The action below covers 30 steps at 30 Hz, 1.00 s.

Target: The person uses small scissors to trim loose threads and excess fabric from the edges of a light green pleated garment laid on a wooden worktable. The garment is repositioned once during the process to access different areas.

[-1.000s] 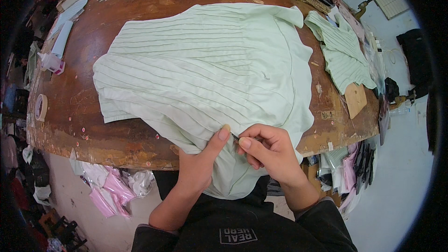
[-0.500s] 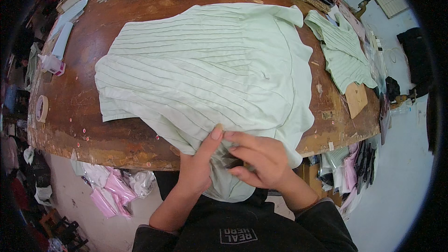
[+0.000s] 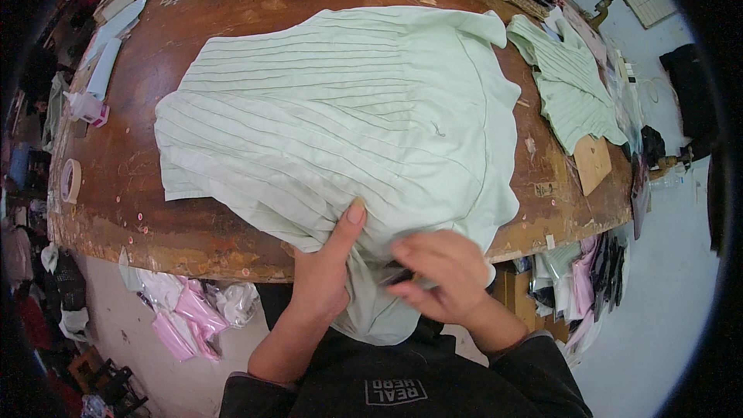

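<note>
Where the pale green pleated garment [image 3: 340, 116] hangs over the near edge of the round wooden table [image 3: 248, 0], both hands work on its lower part. The left hand [image 3: 321, 267] grips the cloth at the table edge, its thumb lying flat on top of the fabric and the other fingers hidden under it. The right hand [image 3: 437, 275] is just beside it, its fingers curled and pinching a small dark thing against the cloth; what this thing is, I cannot tell. Most of the garment lies spread flat over the middle of the table. A second pale green piece [image 3: 573, 85] lies at the right side of the table, apart from the first. A roll of tape [image 3: 70, 179] sits near the left edge, and pink plastic bags [image 3: 186, 317] lie on the floor below.
</note>
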Each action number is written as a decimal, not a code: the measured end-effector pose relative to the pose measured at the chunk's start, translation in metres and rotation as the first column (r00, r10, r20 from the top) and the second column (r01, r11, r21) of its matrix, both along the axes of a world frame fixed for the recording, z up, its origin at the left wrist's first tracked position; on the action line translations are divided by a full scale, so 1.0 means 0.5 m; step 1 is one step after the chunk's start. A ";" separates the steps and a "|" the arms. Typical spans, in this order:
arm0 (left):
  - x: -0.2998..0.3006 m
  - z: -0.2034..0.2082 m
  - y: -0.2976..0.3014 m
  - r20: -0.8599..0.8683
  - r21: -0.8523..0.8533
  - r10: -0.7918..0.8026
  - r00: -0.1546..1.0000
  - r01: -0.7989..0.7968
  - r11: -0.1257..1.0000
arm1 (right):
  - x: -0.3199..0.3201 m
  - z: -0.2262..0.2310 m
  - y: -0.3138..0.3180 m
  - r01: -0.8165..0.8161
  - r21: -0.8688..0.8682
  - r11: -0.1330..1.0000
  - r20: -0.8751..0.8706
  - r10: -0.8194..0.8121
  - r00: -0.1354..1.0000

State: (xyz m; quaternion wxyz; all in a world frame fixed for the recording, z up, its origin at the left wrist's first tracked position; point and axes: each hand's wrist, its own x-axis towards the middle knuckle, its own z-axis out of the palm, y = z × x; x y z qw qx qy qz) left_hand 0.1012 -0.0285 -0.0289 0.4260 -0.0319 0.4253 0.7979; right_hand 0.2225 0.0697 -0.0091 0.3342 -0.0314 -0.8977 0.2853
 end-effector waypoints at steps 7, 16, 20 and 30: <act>0.003 0.000 -0.004 -0.003 0.009 -0.020 1.000 0.020 1.000 | -0.021 0.023 0.044 0.244 0.191 0.951 -0.001 -0.248 0.969; 0.003 -0.006 -0.007 -0.031 0.020 -0.027 0.999 0.027 0.999 | -0.021 0.018 0.039 0.198 0.181 0.964 0.030 -0.206 0.978; 0.003 -0.009 -0.007 -0.051 0.018 -0.032 0.998 0.033 0.999 | -0.021 0.024 0.037 0.194 0.193 0.962 0.054 -0.208 0.977; 0.004 -0.014 -0.009 -0.083 0.037 -0.041 0.996 0.044 0.998 | -0.024 0.028 0.036 0.189 0.191 0.963 0.066 -0.205 0.977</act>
